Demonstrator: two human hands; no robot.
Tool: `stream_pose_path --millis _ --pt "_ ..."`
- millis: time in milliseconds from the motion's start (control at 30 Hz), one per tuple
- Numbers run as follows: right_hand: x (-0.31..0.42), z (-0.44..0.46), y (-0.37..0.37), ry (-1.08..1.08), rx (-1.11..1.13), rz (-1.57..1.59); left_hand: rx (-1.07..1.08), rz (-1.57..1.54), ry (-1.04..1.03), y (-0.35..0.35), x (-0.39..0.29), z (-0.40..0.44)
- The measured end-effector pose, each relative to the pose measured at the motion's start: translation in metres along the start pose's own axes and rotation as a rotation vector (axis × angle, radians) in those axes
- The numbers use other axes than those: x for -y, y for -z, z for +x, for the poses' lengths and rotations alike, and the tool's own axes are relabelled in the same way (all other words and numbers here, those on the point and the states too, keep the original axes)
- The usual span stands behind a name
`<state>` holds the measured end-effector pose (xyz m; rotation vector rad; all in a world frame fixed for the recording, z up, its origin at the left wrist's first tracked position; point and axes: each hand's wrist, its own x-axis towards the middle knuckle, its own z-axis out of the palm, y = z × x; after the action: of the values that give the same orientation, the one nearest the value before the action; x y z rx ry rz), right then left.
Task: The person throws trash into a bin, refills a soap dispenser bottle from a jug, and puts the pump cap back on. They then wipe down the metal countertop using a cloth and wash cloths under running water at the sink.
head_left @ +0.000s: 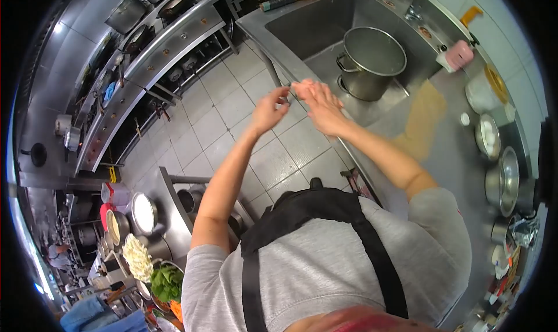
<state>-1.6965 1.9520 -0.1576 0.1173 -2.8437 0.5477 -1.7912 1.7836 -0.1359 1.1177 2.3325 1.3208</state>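
My left hand [271,111] is raised in front of me over the tiled floor, its fingers loosely bent and apart, with nothing visible in it. Close beside it, a small gap away, my right hand [324,106] reaches toward the sink's edge with fingers stretched out. Blur and bright light make its pinkish fingertips hard to separate, and I see no object in it. The nearest large thing is a tall steel stockpot [372,65] standing in the sink [308,27], beyond my right hand.
A steel counter [447,198] on the right carries metal bowls [502,181], a white tub [483,91] and a pink bottle [458,56]. Stoves with pans [176,6] line the left. Leafy greens [167,283] and pale cut food [138,257] sit at lower left.
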Motion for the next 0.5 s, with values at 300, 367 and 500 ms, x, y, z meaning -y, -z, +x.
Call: stream_pose_path --millis 300,367,500 --pt "-0.046 0.218 -0.057 0.276 0.041 0.055 0.047 -0.057 -0.066 0.102 0.071 0.163" --pt "-0.053 0.252 -0.068 0.325 0.037 0.073 0.093 0.096 -0.131 0.12 0.09 0.22" --pt "-0.078 0.31 -0.048 0.07 0.047 0.562 0.481 -0.218 -0.152 0.122 0.095 0.324"
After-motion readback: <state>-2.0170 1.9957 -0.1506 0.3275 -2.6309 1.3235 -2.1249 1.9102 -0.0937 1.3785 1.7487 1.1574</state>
